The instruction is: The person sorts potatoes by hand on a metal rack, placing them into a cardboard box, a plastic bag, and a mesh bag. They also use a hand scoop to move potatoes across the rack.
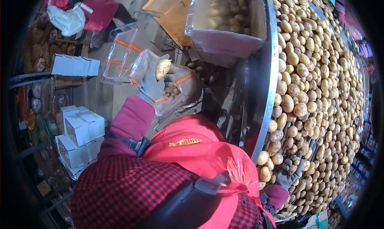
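Note:
My left hand [152, 79], in a grey glove, grips a pale potato [163, 69]. It is over the mouth of a clear plastic bag with orange stripes [188, 83], which has several smaller potatoes [172, 92] inside. To the right, my right hand [290, 172], in a dark-tipped grey glove, rests among the potatoes [316, 109] spread over a metal-edged sorting table. Its fingers look apart, and I see nothing held in them.
A tall carton lined with plastic [228, 41] holds potatoes beside the table's metal rim [272, 69]. An orange bag [172, 13] leans near it. White boxes [82, 127] are stacked at left. Another person's maroon-clad body [100, 11] is at the upper left.

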Available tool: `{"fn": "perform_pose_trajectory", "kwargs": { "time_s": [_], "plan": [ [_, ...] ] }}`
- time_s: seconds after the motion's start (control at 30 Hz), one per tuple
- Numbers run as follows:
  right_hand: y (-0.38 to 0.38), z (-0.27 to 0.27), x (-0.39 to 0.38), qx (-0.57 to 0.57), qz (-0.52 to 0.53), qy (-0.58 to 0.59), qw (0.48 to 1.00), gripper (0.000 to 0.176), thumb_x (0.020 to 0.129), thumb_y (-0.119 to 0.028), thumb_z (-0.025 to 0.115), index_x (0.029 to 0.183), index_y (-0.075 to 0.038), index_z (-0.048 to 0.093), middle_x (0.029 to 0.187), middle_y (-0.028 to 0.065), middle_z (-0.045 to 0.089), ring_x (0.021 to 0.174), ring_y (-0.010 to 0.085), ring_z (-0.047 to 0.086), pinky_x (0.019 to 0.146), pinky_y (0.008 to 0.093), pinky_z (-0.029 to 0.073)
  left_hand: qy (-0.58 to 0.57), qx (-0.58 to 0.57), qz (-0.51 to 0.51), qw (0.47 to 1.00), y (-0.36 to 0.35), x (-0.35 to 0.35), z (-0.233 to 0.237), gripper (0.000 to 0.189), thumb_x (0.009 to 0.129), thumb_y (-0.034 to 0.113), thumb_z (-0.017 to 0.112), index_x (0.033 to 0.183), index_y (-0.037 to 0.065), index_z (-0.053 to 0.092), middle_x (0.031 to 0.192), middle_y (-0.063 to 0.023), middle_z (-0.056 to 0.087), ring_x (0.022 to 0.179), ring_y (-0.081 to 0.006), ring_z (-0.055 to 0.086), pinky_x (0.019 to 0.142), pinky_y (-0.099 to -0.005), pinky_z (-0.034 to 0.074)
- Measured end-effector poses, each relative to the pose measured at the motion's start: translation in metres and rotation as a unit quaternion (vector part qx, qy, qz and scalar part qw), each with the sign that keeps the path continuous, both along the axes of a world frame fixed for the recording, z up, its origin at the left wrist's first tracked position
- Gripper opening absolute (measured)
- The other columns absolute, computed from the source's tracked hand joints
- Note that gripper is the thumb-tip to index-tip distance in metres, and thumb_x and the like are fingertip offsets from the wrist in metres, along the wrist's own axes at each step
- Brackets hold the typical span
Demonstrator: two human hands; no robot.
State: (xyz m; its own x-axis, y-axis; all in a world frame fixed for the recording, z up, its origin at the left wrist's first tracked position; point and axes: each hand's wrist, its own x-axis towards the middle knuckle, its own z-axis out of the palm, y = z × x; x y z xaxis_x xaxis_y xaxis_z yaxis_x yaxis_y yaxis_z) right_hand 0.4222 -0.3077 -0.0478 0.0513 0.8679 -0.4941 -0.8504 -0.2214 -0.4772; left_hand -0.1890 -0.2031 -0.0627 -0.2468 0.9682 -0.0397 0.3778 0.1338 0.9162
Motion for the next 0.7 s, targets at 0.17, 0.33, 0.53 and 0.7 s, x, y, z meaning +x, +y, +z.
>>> {"fn": "perform_pose_trajectory", "kwargs": {
  "time_s": [0.17, 0.33, 0.53, 0.7],
  "plan": [
    [0.003, 0.002, -0.004, -0.026, -0.009, -0.052, 0.998, 0.05, 0.11, -0.035, 0.048, 0.154, -0.011, 0.045, 0.121, 0.0092, 0.067, 0.084, 0.0152, 0.055, 0.064, 0.0254, 0.048, -0.324, -0.105, 0.125, 0.932, -0.006, -0.023, -0.022, 0.042, 0.108, 0.03, 0.047, 0.144, 0.008, 0.053, 0.113, -0.0084, 0.068, 0.082, -0.0167, 0.069, 0.067, -0.0297, 0.057],
    [0.001, 0.002, -0.002, -0.033, -0.015, -0.052, 0.998, 0.049, 0.11, -0.035, 0.047, 0.152, -0.01, 0.047, 0.122, 0.0104, 0.068, 0.09, 0.02, 0.063, 0.066, 0.0285, 0.052, -0.353, -0.07, 0.125, 0.925, -0.002, -0.034, -0.049, 0.048, 0.105, 0.022, 0.055, 0.15, 0.006, 0.048, 0.121, -0.0086, 0.063, 0.096, -0.0181, 0.065, 0.081, -0.0332, 0.059],
    [0.005, 0.004, -0.007, -0.03, -0.004, -0.013, 0.999, 0.048, 0.11, -0.037, 0.045, 0.152, -0.013, 0.047, 0.121, 0.0086, 0.068, 0.088, 0.0189, 0.063, 0.067, 0.0298, 0.053, -0.286, -0.176, 0.098, 0.937, 0.016, -0.007, -0.002, 0.05, 0.108, 0.031, 0.05, 0.154, 0.013, 0.045, 0.128, -0.0086, 0.061, 0.088, -0.0133, 0.063, 0.066, -0.0274, 0.055],
    [0.006, 0.012, -0.017, -0.057, -0.034, -0.068, 0.995, 0.047, 0.109, -0.034, 0.051, 0.15, -0.012, 0.048, 0.112, 0.0047, 0.066, 0.085, 0.0167, 0.061, 0.062, 0.0262, 0.051, -0.293, -0.166, 0.007, 0.942, 0.037, 0.007, -0.002, 0.055, 0.108, 0.045, 0.044, 0.153, 0.014, 0.046, 0.111, -0.0133, 0.071, 0.07, -0.0113, 0.06, 0.055, -0.0245, 0.049]
  ]
}}
